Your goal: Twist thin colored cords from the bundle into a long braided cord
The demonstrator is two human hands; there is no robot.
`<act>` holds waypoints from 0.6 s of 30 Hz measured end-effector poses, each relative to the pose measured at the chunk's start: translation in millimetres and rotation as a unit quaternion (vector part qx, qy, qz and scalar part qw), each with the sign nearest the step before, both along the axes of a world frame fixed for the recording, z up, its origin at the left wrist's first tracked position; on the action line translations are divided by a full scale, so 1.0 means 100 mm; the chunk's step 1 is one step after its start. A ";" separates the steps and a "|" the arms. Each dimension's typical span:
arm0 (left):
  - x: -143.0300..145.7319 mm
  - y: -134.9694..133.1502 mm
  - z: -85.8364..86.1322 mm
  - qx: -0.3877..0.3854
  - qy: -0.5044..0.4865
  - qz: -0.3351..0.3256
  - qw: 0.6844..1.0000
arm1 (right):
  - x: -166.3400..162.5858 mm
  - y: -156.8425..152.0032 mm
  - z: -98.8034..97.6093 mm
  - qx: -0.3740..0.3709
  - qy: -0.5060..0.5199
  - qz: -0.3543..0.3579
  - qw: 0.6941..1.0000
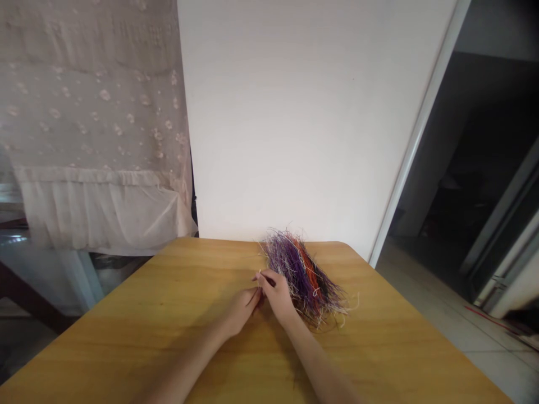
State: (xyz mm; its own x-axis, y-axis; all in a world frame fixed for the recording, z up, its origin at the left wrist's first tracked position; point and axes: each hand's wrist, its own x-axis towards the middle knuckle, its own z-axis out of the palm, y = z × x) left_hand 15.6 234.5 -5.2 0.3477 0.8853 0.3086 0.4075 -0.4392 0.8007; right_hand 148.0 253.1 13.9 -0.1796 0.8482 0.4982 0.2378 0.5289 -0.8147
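Note:
My left hand point(244, 308) and my right hand point(275, 289) meet over the middle of the table, fingertips together. Between them a short bit of a thin pale strand point(259, 274) shows at the tips of my right fingers. Both hands are closed in a pinch on it; most of the strand is hidden by the fingers. Just beyond and to the right of my right hand lies a loose bundle of thin fibre strands point(295, 269), mostly purple, with orange, white and dark ones. Its ends fan out, and a small pale loop lies on top.
The wooden table point(168, 303) reaches a white wall point(290, 123) at the back. A lace curtain point(96, 123) hangs at the left over other furniture. To the right is a tiled floor point(421, 280) and a dark doorway point(467, 140).

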 end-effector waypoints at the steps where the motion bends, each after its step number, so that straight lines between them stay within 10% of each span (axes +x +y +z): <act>1: 0.01 -0.01 0.01 -0.004 -0.005 -0.004 1.000 | 0.00 0.01 0.00 -0.011 0.012 0.007 1.000; 18: 0.07 0.02 0.01 -0.071 -0.099 -0.014 0.992 | 0.04 0.10 -0.08 -0.089 0.170 0.037 0.981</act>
